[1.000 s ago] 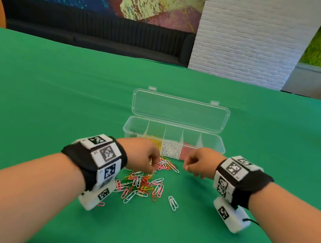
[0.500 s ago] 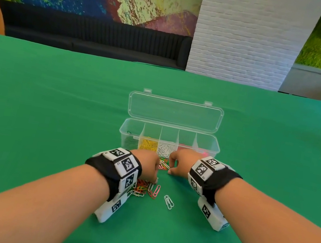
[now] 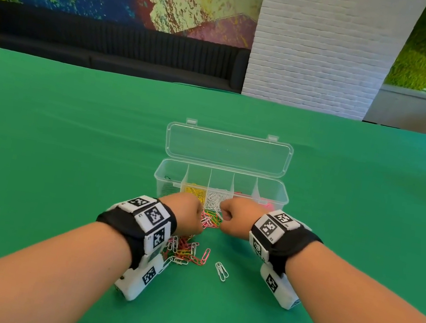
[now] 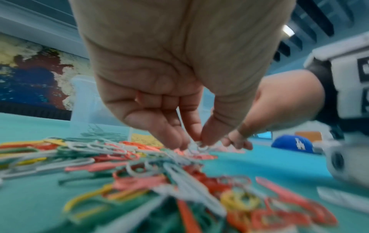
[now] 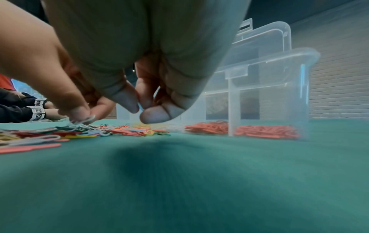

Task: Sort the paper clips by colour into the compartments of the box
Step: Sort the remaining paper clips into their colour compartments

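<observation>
Green cloth covers the surface where your left hand (image 4: 179,97) pinches a white clip (image 4: 201,147) from the pile (image 3: 190,251) beneath it, your right hand (image 3: 236,218) curled empty, the box (image 3: 221,188) just beyond: tangled neighbours could lift too.

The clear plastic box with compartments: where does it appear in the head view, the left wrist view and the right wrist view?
Head view: the box stands in the middle, lid open, just beyond both hands.
Left wrist view: blurred, left of centre, behind the left hand.
Right wrist view: at the right, beside the right hand.
Shared landmark: the pile of mixed clips on the green cloth.
</observation>
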Tool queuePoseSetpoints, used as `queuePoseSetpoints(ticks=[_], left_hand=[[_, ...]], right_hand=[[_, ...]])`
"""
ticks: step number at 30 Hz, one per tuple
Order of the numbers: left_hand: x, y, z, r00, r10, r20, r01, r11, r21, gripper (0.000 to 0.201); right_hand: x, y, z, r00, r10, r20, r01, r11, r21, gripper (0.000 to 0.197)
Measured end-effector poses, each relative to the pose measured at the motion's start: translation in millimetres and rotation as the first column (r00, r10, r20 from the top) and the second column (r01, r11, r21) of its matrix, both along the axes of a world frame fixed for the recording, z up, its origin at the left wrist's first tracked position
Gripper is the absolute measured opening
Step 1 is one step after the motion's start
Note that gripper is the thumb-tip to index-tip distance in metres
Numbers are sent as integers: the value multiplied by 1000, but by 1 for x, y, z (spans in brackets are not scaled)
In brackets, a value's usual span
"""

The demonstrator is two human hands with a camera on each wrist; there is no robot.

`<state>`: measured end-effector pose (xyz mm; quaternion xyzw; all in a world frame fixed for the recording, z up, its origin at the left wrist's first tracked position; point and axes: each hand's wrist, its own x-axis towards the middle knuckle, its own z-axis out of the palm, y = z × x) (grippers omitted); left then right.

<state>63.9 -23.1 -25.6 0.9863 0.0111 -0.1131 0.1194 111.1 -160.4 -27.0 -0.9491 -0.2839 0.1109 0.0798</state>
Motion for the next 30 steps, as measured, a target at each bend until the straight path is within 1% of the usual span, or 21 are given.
queuePoseSetpoints(ticks=[3,6,7,9,11,12,14,15,17,18,19,20,21,22,23,24,25,26,28,30], left_hand=[[-4,15,7,996,82,35,-76,986,-148,18],[-12,34,15,991,134,-9,-129,934,-334,15],[-14,40,16,986,163,-27,-160,901,-403,14],[-18,50,18,966,247,-80,-249,800,-546,13],[-23,57,19,939,299,-169,-335,686,-646,22],[-25,59,20,927,305,-220,-370,640,-673,26],[-29,63,19,907,287,-308,-420,560,-714,33],[-32,65,18,899,270,-344,-437,521,-734,34],[-36,65,17,882,266,-389,-471,465,-750,28],[-38,65,15,876,286,-389,-482,470,-740,22],[-39,64,14,874,312,-372,-484,498,-719,15],[-39,63,12,883,329,-335,-469,565,-679,12],[-40,62,11,902,322,-286,-431,661,-614,12],[-40,62,10,929,284,-237,-367,778,-510,14],[-40,62,8,954,232,-190,-290,879,-380,17],[-40,61,8,970,189,-151,-223,941,-255,20],[-41,60,8,980,158,-122,-177,971,-159,21],[-41,58,8,985,136,-105,-147,984,-104,22],[-39,54,7,991,103,-90,-108,993,-53,20],[-35,48,5,993,87,-78,-89,996,-25,19]], right_hand=[[2,0,-1,999,10,30,-11,999,43,32],[2,-1,-2,999,16,41,-20,995,98,33],[1,-2,-1,999,16,39,-21,993,115,32],[0,-3,0,1000,17,15,-19,987,158,27],[-2,-5,1,999,26,-34,-18,979,204,16],[-3,-5,1,998,39,-51,-27,976,215,17],[-5,-4,2,996,59,-61,-45,978,206,37],[-5,-3,3,996,53,-69,-38,979,201,44],[-7,-2,4,992,24,-124,5,973,230,48],[-7,-3,3,988,14,-154,26,968,251,47],[-8,-3,4,985,6,-175,40,965,260,43],[-9,-3,5,982,-1,-187,51,963,265,38],[-10,-3,6,981,-7,-193,59,962,267,33],[-10,-3,6,981,-17,-193,68,962,264,28],[-10,-3,7,982,-24,-186,72,964,255,25],[-10,-3,8,985,-32,-172,73,968,240,24],[-11,-4,10,988,-36,-149,68,974,215,22],[-13,-5,12,991,-39,-126,61,982,179,20],[-18,-8,15,993,-33,-112,44,994,97,16],[-23,-11,16,988,-25,-151,25,1000,-6,17]])
